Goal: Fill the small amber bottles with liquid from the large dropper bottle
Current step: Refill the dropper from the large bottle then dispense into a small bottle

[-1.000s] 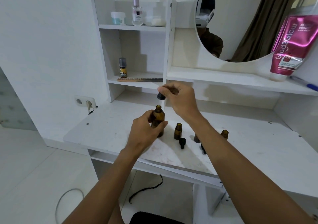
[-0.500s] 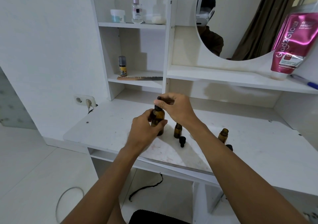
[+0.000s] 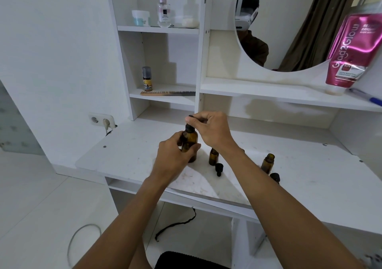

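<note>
Since the earlier frame the dropper cap (image 3: 188, 126) has been lowered onto the neck of the large dropper bottle (image 3: 191, 139). The bottle is held upright midway between the counter's (image 3: 134, 151) front and back edges. It is wrapped by the left grip (image 3: 171, 157), and the cap's bulb is pinched by the right grip (image 3: 213, 131). A small amber bottle (image 3: 213, 157) stands just right, with a loose cap (image 3: 219, 168) nearer the front edge. Bare counter is left open toward the left edge.

Upright amber dropper bottle (image 3: 191, 139), dropper (image 3: 188, 127) inserted
</note>
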